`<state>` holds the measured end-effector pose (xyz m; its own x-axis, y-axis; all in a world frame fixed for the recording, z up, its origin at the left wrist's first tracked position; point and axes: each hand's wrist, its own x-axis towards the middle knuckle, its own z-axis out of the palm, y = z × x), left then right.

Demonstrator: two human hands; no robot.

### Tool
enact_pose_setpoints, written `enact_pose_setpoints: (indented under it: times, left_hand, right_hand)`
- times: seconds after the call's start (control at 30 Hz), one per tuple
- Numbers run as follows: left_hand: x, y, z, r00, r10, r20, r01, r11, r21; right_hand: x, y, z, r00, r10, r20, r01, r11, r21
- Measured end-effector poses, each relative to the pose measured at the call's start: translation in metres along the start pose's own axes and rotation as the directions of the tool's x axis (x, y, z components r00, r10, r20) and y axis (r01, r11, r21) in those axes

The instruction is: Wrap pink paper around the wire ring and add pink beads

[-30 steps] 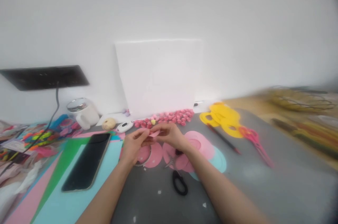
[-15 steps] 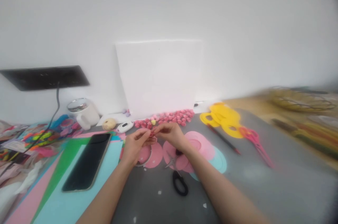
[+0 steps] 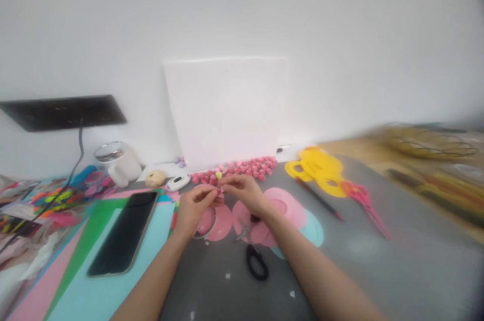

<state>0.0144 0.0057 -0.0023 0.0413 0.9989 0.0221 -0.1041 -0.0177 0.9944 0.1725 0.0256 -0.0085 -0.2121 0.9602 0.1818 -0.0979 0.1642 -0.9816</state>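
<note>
My left hand (image 3: 193,206) and my right hand (image 3: 246,193) meet at their fingertips above the table. Both are closed in a pinch on a small pink paper piece (image 3: 220,191), mostly hidden by the fingers. Just beyond them lies a row of small pink rolled paper pieces (image 3: 254,166), with one yellow bit (image 3: 219,175) among them. Flat pink paper discs (image 3: 222,225) lie beneath the hands, and more pink discs (image 3: 295,210) overlap light blue ones (image 3: 314,230) to the right. Scissors with black handles (image 3: 257,264) rest open-bladed below my right wrist.
On the left a phone (image 3: 123,235) lies on coloured paper sheets (image 3: 77,255), near a white mug (image 3: 123,164). Yellow paper rings (image 3: 321,164), a pencil (image 3: 319,198) and pink scissors (image 3: 365,202) lie right. A white board (image 3: 229,109) leans against the wall.
My fingers have shifted slightly around the small pink paper piece, and a little more of it shows. The view has drifted a touch; the things on the table stay put.
</note>
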Motion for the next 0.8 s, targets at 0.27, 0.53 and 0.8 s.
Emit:
enact_pose_setpoints:
  times: [0.27, 0.53, 0.8]
  left_hand:
    - [0.0025, -0.0035, -0.0016, 0.998, 0.058, -0.013, -0.056, 0.995, 0.082]
    - [-0.0016, -0.0038, 0.0003, 0.997, 0.067, -0.04, -0.063, 0.993, 0.095]
    - [-0.0023, -0.0038, 0.0009, 0.998, 0.059, -0.002, -0.059, 0.995, 0.085]
  right_hand:
    - [0.0022, 0.0075, -0.0017, 0.997, 0.022, -0.069, -0.016, 0.996, 0.089]
    - [0.0025, 0.0078, -0.0005, 1.0, 0.018, -0.022, -0.014, 0.983, 0.183]
    - [0.0021, 0.0058, 0.0022, 0.999, -0.032, 0.037, 0.03, 0.998, 0.053]
